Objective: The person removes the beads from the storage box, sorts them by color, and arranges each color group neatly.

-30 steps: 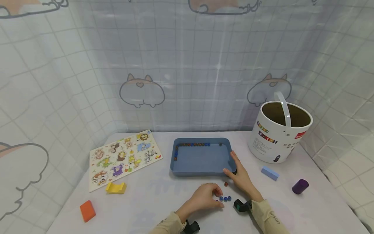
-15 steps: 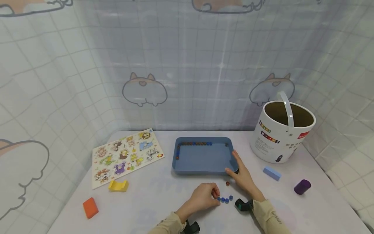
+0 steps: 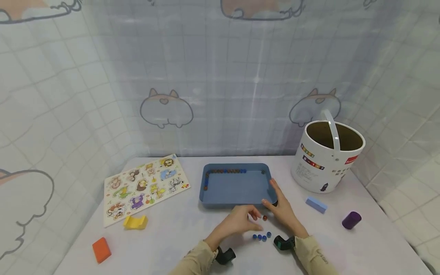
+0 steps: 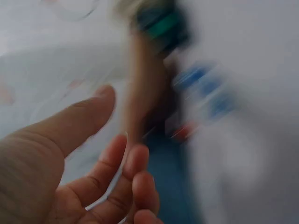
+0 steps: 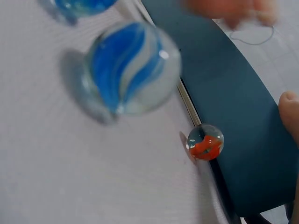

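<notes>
Right hand (image 3: 282, 211) rests with its fingers laid along the near right corner of the blue tray (image 3: 237, 198), thumb at the rim, gripping nothing else. Your left hand (image 3: 239, 222) is loosely spread, holding nothing, fingertips just beside the red marble (image 3: 265, 218). Glassy, round, swirled inside. Three blue marbles (image 3: 261, 237) sit on the matte table (image 3: 178, 240). Smooth plastic tray holds a row of marbles (image 3: 227, 171) along its far wall.

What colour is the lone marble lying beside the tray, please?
Clear with an orange-red swirl, best in the right wrist view.
</notes>
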### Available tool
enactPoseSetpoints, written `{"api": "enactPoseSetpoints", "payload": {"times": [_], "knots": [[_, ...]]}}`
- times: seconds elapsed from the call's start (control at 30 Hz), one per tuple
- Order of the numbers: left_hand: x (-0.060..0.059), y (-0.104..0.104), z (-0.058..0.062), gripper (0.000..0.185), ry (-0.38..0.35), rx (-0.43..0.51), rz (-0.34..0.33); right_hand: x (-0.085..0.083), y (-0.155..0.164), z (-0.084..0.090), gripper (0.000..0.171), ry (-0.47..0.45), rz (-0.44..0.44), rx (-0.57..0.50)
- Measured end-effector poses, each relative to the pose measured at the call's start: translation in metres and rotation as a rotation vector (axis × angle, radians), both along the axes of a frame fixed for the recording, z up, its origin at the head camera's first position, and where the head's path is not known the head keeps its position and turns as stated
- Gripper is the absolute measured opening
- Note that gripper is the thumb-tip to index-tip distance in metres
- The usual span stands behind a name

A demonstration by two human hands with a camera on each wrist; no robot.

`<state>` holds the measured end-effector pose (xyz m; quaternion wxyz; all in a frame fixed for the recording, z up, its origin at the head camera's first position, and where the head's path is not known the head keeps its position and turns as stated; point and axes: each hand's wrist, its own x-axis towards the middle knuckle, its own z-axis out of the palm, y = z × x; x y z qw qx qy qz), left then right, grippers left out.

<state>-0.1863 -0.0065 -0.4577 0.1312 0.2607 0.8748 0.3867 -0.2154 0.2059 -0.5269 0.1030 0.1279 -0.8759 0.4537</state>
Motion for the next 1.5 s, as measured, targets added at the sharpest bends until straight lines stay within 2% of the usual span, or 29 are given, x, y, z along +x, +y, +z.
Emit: {"api": "enactPoseSetpoints", "payload": {"times": [0.07, 0.13, 0.23, 0.33, 0.4, 0.47, 0.6, 0.7, 0.8, 1.0, 1.13, 1.27, 1.4, 1.5], "knots": [[-0.023, 0.001, 0.015, 0.023, -0.068, 0.091, 0.040, -0.001, 0.002, 0.001, 0.083, -0.006, -0.007, 0.001], [-0.052, 0.005, 0.028, 0.024, -0.139, 0.184, 0.103, -0.001, 0.004, 0.001, 0.083, -0.009, -0.017, 0.002], [-0.097, 0.016, 0.035, 0.029, -0.268, 0.303, 0.219, -0.002, 0.006, 0.003, 0.083, -0.021, -0.022, -0.004], [-0.132, 0.029, 0.027, 0.032, -0.382, 0.335, 0.341, 0.000, 0.004, 0.002, 0.083, -0.029, -0.018, -0.020], [-0.148, 0.037, 0.016, 0.030, -0.435, 0.328, 0.430, 0.001, 0.001, 0.001, 0.083, -0.031, -0.012, -0.030], [-0.158, 0.044, 0.005, 0.027, -0.448, 0.308, 0.515, 0.002, -0.002, -0.001, 0.083, -0.030, -0.006, -0.041], [-0.167, 0.063, -0.008, 0.019, -0.398, 0.278, 0.614, 0.002, -0.004, -0.003, 0.082, -0.020, 0.001, -0.056], [-0.167, 0.074, -0.010, 0.016, -0.353, 0.238, 0.629, 0.001, -0.004, -0.003, 0.082, -0.018, 0.004, -0.062], [-0.167, 0.082, -0.011, 0.014, -0.341, 0.212, 0.643, 0.000, -0.004, -0.003, 0.083, -0.018, 0.005, -0.049], [-0.165, 0.096, -0.017, 0.010, -0.335, 0.197, 0.568, 0.001, -0.003, -0.002, 0.083, -0.022, -0.003, -0.040], [-0.162, 0.091, -0.018, 0.010, -0.331, 0.184, 0.553, 0.002, -0.008, -0.002, 0.082, -0.013, 0.004, -0.050], [-0.153, 0.079, -0.005, 0.012, -0.364, 0.192, 0.498, 0.002, -0.008, -0.001, 0.082, -0.014, 0.014, -0.052], [-0.140, 0.060, 0.013, 0.018, -0.389, 0.280, 0.396, 0.002, -0.006, 0.000, 0.083, -0.008, 0.018, -0.053], [-0.129, 0.044, 0.021, 0.023, -0.370, 0.335, 0.315, 0.002, -0.003, -0.001, 0.083, -0.003, 0.007, -0.056]]}}
